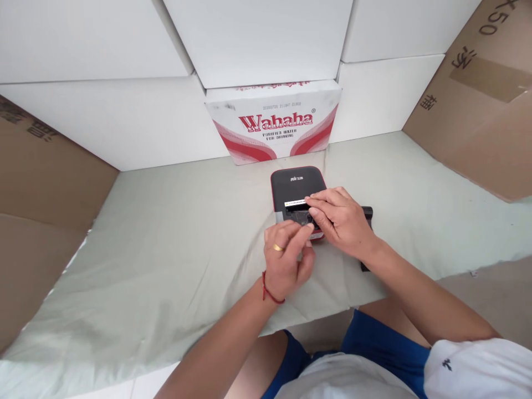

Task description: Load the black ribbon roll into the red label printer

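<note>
A flat black device with rounded corners, a red edge and a white logo lies on the cloth. In its lower half is a dark open recess with a white label strip along its top. Curled at the recess's lower edge is my left hand, with a ring and a red cord bracelet; thumb and index finger are pinched, and what lies between them is hidden. From the right, my right hand grips the device, fingers closed together and tips at the recess. A black object lies partly hidden under my right wrist.
Pale green cloth covers the table, its front edge near my knees. Behind the device stands a white and red Wahaha water carton, against white boxes. Brown cardboard boxes flank the left and right.
</note>
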The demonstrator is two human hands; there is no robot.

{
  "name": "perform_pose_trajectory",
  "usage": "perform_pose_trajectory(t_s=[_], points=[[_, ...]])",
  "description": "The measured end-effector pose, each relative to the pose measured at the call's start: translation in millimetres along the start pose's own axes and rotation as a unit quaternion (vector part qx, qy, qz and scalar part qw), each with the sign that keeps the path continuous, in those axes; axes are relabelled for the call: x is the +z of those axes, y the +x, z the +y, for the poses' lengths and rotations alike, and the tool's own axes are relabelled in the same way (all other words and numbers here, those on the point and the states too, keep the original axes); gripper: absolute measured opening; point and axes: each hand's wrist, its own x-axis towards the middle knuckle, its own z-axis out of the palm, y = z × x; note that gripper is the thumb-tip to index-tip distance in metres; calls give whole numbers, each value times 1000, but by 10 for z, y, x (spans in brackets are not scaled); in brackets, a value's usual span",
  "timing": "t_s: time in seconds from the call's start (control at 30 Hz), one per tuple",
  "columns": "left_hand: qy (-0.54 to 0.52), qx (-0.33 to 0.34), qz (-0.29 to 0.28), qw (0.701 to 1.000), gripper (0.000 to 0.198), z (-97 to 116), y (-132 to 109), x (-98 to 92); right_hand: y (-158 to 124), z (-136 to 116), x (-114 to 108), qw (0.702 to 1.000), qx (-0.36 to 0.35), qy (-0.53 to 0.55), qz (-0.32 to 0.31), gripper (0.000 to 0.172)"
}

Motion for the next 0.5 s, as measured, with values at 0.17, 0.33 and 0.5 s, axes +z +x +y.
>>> perform_pose_trajectory(t_s=[0.17,0.33,0.5], points=[[-58,-191,91,976,36,-358,24,-63,-301,-242,91,998,-29,-21,46,37],[-277,-387,52,878,52,-738,20,70,-464,-435,171,995,-42,-63,70,47],[-421,-377,-4,825,67,-852,12,167,-448,-447,225,997,-62,-38,41,46]])
